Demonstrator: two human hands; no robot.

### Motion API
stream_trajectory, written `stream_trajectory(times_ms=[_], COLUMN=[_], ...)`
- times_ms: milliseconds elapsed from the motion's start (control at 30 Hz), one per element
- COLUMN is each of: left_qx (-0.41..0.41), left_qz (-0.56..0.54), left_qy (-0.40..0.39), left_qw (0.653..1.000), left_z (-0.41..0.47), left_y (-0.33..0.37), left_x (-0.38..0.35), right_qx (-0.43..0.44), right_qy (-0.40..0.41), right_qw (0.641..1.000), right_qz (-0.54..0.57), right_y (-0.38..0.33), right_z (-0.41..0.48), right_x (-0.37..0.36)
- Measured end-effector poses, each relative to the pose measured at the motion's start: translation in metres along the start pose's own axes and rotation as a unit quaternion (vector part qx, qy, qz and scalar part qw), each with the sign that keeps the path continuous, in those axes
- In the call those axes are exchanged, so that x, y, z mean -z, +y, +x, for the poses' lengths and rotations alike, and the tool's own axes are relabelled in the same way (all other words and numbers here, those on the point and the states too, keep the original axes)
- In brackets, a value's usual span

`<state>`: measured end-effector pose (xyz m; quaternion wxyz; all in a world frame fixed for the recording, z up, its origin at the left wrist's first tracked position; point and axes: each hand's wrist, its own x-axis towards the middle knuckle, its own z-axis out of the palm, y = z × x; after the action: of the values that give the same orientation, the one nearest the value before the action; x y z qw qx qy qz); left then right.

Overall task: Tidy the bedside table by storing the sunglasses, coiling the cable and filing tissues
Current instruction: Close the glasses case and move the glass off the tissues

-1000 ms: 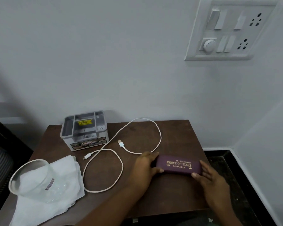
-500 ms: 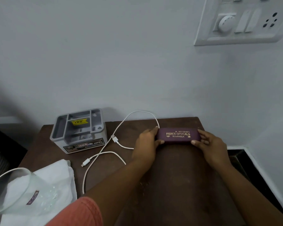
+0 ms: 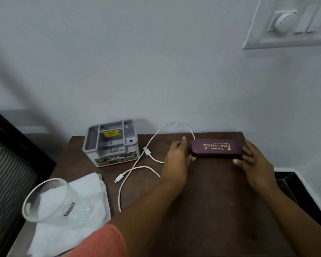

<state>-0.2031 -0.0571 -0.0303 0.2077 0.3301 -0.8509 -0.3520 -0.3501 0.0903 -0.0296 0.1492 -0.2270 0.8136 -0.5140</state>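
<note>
Hands are parking the closed maroon spectacle case [image 3: 216, 148] at the surface's [image 3: 211, 201] back edge by the wall, left hand [image 3: 176, 160] and right hand [image 3: 252, 162] both grasping its ends, having slid it away from the front, while the white cable [image 3: 137, 167] is lying uncoiled and tissues [image 3: 85, 197] are waiting.

clear glass [image 3: 50, 201] front-left, wall switch panel [image 3: 289, 25] top right, striped bedding [image 3: 6, 182] at left edge

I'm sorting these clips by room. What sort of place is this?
Probably a bedroom corner: a small wooden bedside table against the wall, a wall switchboard above, and a spectacle case, charging cable and glass on it.
</note>
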Motion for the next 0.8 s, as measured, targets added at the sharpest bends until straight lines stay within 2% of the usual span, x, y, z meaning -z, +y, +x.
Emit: stream_trajectory(times_ms=[133,267,367,433,533,633,733,800], left_qx=[-0.004,0.047,0.061,0.058,0.117,0.188,0.188,0.163], left_qz=[-0.024,-0.007,-0.003,-0.013,-0.043,-0.094,-0.153,-0.175], left_qy=[0.033,0.026,0.007,0.037,0.134,0.258,0.352,0.347], left_qw=[0.999,0.999,0.998,0.998,0.983,0.943,0.904,0.907], left_z=[-0.044,-0.098,-0.144,-0.173,-0.208,-0.231,-0.233,-0.225], left_y=[-0.019,-0.04,-0.051,-0.06,-0.075,-0.089,-0.098,-0.104], left_x=[0.045,0.094,0.118,0.133,0.152,0.166,0.187,0.201], right_qx=[0.001,-0.013,-0.012,-0.018,-0.007,0.01,0.028,0.046], right_qy=[0.02,0.061,0.057,0.039,-0.013,-0.101,-0.229,-0.303], right_qw=[1.0,0.998,0.997,0.995,0.992,0.983,0.959,0.943], right_qz=[0.012,0.029,0.059,0.087,0.123,0.156,0.162,0.131], right_y=[0.0,-0.005,-0.015,-0.027,-0.057,-0.089,-0.113,-0.121], right_z=[-0.033,-0.076,-0.11,-0.129,-0.153,-0.174,-0.189,-0.197], right_x=[-0.001,-0.016,-0.041,-0.062,-0.094,-0.13,-0.169,-0.194])
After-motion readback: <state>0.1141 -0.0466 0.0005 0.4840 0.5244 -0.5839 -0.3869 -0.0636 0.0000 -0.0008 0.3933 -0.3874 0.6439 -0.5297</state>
